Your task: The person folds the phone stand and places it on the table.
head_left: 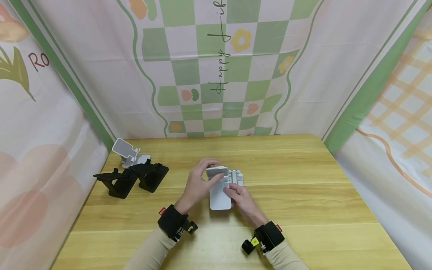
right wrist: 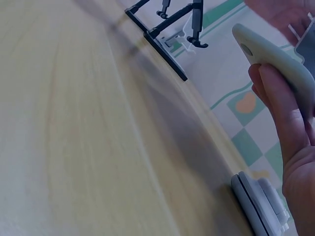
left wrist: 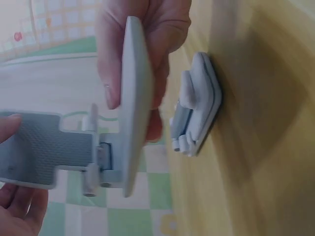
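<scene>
Hands meet over the middle of the wooden worktop [head_left: 303,180], both on one white folding phone stand [head_left: 220,189]. My left hand [head_left: 197,185] curls round the stand's upper plate, thumb on one face and fingers behind it; the left wrist view shows that plate [left wrist: 135,103] edge-on, pinched between my thumb and fingers, with the ribbed grey panel [left wrist: 44,147] hinged below it. My right hand [head_left: 243,200] takes the lower right edge of the stand, fingertips pinching it; in the right wrist view the rounded white plate [right wrist: 275,59] lies along my fingers [right wrist: 285,113]. So both grips are closed on the stand, which is held just above the worktop, its long plate pointing back toward me.

Just behind the held stand, a second white stand [head_left: 236,176] lies folded flat on the wood, close to my right fingertips; I cannot tell whether they touch it. The wrist views show it as a stacked flat piece [left wrist: 199,105] lying on the boards.

Well off to the left, near the worktop's edge, two black stands [head_left: 131,178] sit opened side by side, and another white stand [head_left: 129,153] stands opened just behind them. A green checked cloth backdrop [head_left: 216,75] hangs at the far side.
</scene>
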Tool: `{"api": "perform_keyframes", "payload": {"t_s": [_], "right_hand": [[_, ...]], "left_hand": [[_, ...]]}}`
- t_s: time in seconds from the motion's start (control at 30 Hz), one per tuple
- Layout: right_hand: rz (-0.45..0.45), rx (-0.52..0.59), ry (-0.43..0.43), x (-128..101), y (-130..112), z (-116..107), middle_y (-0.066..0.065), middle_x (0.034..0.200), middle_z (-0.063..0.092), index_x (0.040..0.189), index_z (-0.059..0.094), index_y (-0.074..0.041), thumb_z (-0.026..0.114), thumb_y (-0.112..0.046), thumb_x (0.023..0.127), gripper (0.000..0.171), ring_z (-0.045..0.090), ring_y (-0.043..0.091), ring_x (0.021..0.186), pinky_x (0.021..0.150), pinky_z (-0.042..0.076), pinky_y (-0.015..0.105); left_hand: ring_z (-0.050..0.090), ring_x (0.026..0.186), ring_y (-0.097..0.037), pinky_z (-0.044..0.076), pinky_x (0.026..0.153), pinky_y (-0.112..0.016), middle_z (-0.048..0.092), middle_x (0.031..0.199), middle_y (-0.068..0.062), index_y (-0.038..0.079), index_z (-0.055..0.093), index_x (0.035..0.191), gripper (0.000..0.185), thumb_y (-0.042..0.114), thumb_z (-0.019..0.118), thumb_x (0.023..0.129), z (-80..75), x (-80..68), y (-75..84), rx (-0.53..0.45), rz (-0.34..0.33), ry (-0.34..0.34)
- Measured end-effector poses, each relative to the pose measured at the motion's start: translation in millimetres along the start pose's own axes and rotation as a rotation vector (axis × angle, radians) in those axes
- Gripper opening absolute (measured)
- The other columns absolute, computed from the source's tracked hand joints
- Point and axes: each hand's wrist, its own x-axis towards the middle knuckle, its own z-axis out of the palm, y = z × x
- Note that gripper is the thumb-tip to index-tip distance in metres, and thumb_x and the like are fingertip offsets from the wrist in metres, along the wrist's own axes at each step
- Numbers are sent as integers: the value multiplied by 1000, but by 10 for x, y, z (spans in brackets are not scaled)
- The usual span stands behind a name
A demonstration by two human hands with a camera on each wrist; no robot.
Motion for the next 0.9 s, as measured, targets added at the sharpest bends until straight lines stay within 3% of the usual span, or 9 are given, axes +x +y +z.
{"api": "perform_keyframes", "payload": {"t_s": [0.33, 0.6, 0.9], "right_hand": [[9, -12, 23, -5, 28, -29, 14, 115, 74, 136, 52, 18, 52, -17, 108, 45, 70, 10, 92, 73, 56, 21], [-6, -27, 19, -9, 45, -29, 1, 102, 74, 130, 54, 19, 52, -17, 108, 42, 67, 7, 84, 67, 53, 19], [-12, -2, 60, -20, 50, 9, 14, 111, 75, 132, 53, 20, 52, -16, 108, 43, 72, 10, 89, 73, 59, 24]], "left_hand": [[63, 106, -23, 58, 89, -33, 71, 109, -7, 6, 77, 107, 21, 9, 83, 87, -39, 47, 148, 239, 235, 45], [59, 94, -19, 53, 76, -27, 70, 99, -3, 9, 79, 103, 19, 5, 83, 85, -45, 33, 167, 329, 294, 69], [57, 92, -19, 53, 75, -26, 67, 97, -4, 6, 78, 100, 14, -2, 79, 88, -21, 2, 185, 350, 342, 66]]}}
